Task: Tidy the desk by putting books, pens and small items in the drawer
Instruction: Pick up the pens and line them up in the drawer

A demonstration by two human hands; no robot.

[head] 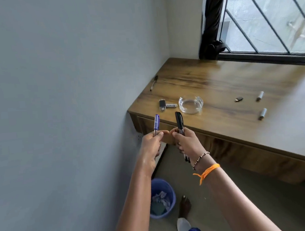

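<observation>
While the left hand [152,142] clamps a purple capped pen [156,124] and the right hand [184,140] grips black capped pens [179,121] before the closed wooden drawer [154,127], still awaiting pickup: desk-edge pen [153,82], two grey cylinders [260,96], round glass ashtray [190,104].

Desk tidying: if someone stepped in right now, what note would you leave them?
Left hand: fingers shut on a purple pen.
Right hand: holding black pens, more than one.
On the desk: one pen by the wall, two small dark-and-white items, a glass ashtray, a small dark item, two grey cylinders.
Done: pens gathered in hand.
Left: no open drawer shows; stow the pens, then the rest.
</observation>
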